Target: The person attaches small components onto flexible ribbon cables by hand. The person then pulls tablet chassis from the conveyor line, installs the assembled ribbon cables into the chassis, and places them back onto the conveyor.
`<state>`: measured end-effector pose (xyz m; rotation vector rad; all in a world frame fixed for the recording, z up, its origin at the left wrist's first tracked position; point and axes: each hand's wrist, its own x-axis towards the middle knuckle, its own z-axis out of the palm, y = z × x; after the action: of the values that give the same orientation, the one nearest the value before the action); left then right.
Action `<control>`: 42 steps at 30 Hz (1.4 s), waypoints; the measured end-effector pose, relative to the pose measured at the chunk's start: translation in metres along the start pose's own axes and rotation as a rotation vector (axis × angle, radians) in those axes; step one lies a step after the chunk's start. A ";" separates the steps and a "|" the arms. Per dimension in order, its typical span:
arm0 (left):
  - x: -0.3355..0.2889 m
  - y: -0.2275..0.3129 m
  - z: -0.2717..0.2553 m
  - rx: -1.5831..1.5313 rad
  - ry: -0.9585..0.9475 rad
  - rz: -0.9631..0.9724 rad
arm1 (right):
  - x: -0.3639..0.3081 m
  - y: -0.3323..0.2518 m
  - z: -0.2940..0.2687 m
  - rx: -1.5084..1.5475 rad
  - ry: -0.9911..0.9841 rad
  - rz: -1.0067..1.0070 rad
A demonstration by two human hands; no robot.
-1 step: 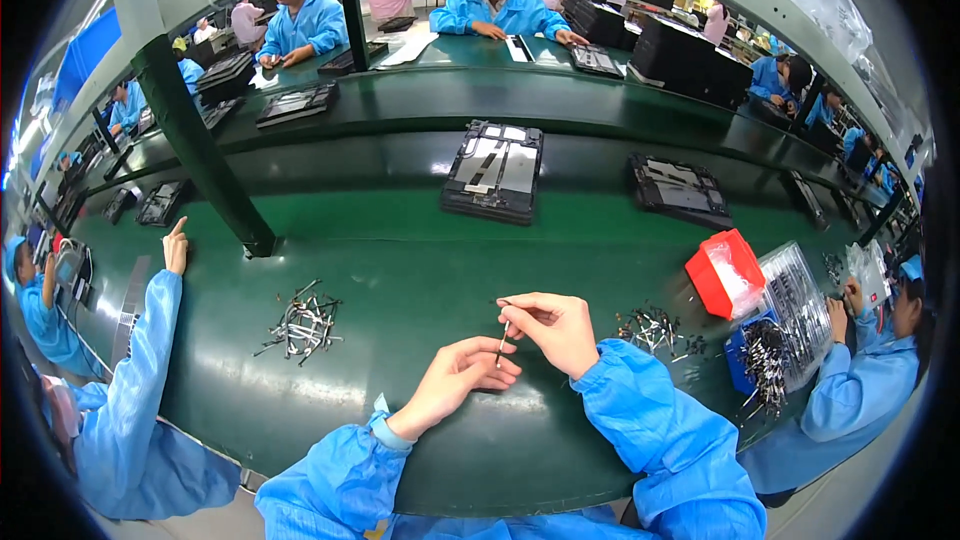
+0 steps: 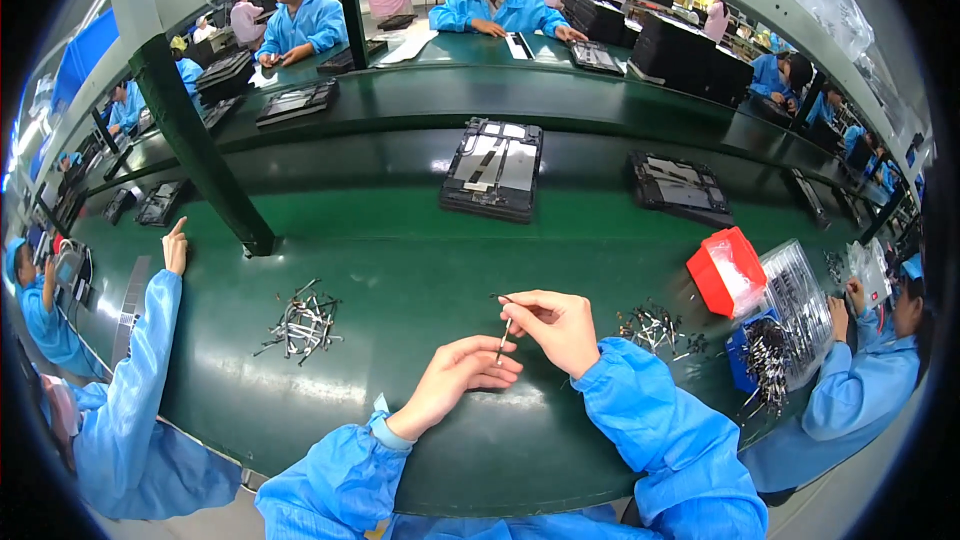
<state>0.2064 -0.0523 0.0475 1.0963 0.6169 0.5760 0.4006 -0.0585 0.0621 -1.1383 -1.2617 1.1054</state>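
Note:
Between my two hands is a short, thin cable with dark ends and a pale middle. My right hand pinches its upper part between thumb and fingertips, and a dark tip pokes out to the left. Lower down, the fingers of my left hand close around the cable's other end, just above the green bench. A loose pile of similar black and silvery cables lies to the left of my hands. Another pile lies close to my right wrist.
Beyond the piles at right stand a red bin, a blue bin heaped with cables, and a clear tray. Flat device housings lie farther back. A green post rises at left. Co-workers sit on both sides and opposite.
The cable's dark upper tip sticks out slightly more past my right fingertips. Both hands otherwise keep nearly the same place.

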 end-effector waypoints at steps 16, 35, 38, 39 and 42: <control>0.001 -0.010 0.003 0.082 0.187 0.336 | -0.011 -0.003 0.005 -0.552 -0.070 -0.660; 0.000 -0.022 0.005 0.134 0.159 0.389 | -0.016 -0.009 0.002 -0.356 0.052 -0.383; -0.001 -0.024 0.006 0.138 0.180 0.420 | -0.017 -0.009 0.000 -0.306 0.040 -0.381; 0.000 -0.025 0.006 0.180 0.207 0.443 | -0.017 -0.005 0.000 -0.339 0.015 -0.425; -0.002 -0.021 0.008 0.299 0.263 0.478 | -0.016 0.001 0.003 -0.280 -0.019 -0.444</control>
<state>0.2131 -0.0666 0.0311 1.4785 0.6857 1.0783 0.3973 -0.0740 0.0590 -0.9810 -1.6243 0.6229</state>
